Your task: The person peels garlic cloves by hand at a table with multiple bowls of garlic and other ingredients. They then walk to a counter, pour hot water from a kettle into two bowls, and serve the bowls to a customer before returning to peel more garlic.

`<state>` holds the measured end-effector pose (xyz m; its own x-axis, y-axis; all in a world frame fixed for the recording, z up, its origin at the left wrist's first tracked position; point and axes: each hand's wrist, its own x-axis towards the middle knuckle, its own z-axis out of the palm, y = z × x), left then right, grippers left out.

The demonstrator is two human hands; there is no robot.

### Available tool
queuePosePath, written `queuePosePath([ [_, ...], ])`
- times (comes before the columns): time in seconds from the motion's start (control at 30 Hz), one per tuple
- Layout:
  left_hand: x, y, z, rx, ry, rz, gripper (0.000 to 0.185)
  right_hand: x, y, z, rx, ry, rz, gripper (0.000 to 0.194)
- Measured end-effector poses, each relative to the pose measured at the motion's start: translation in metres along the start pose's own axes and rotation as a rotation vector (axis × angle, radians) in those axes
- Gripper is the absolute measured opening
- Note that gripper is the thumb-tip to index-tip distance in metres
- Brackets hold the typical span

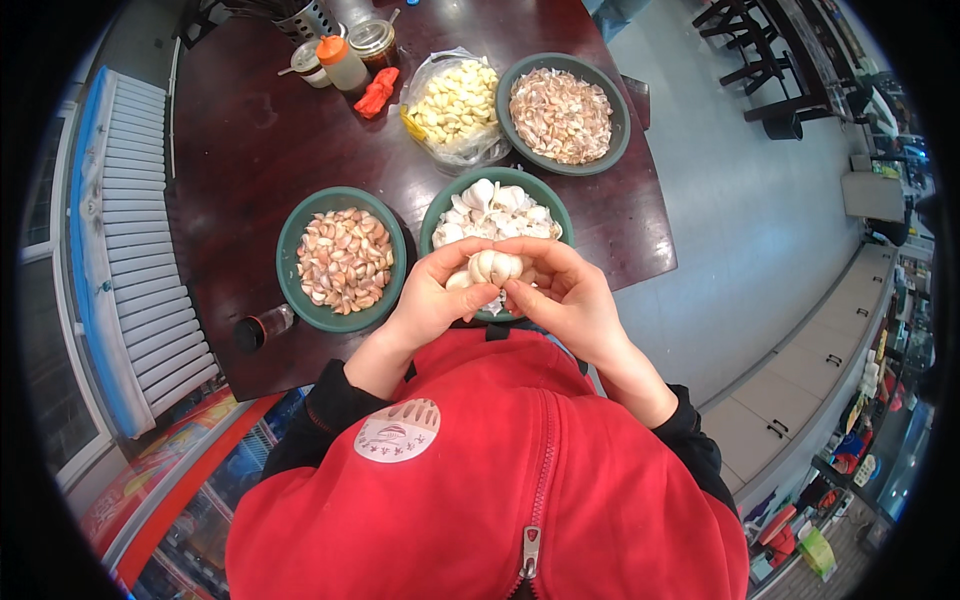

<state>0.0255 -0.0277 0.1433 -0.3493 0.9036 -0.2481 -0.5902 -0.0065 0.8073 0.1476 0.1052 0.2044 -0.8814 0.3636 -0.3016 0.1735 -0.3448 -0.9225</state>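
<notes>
Between my left hand and my right hand is a white garlic bulb, gripped by the fingers and thumbs of both. Its clove ridges face up at me. Beneath the hands stands a green plastic bowl of whole garlic bulbs and papery skins; its near side is partly hidden by my hands. To the left, a second green bowl holds separated, unpeeled garlic cloves. Farther back, peeled cloves fill a clear plastic bag. Beside that bag, a grey-green bowl contains more pinkish unpeeled cloves or skins.
On the dark wooden table are an orange-capped squeeze bottle, lidded condiment jars, a red crumpled wrapper and a perforated utensil holder. A black-capped jar lies near the left bowl. A white radiator stands left.
</notes>
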Motion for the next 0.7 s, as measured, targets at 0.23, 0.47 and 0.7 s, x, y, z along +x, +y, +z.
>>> queuePosePath([
  [0.23, -0.004, 0.011, 0.015, 0.022, 0.011, 0.050, 0.038, -0.003, -0.011, 0.007, 0.051, 0.023, 0.031, 0.034],
  [0.47, -0.005, 0.011, 0.021, -0.099, 0.055, -0.039, 0.036, -0.004, -0.012, 0.009, 0.006, 0.051, 0.066, 0.034],
  [0.7, -0.005, 0.013, 0.022, -0.200, 0.044, -0.119, 0.032, -0.003, -0.010, 0.007, -0.120, 0.070, 0.092, 0.030],
])
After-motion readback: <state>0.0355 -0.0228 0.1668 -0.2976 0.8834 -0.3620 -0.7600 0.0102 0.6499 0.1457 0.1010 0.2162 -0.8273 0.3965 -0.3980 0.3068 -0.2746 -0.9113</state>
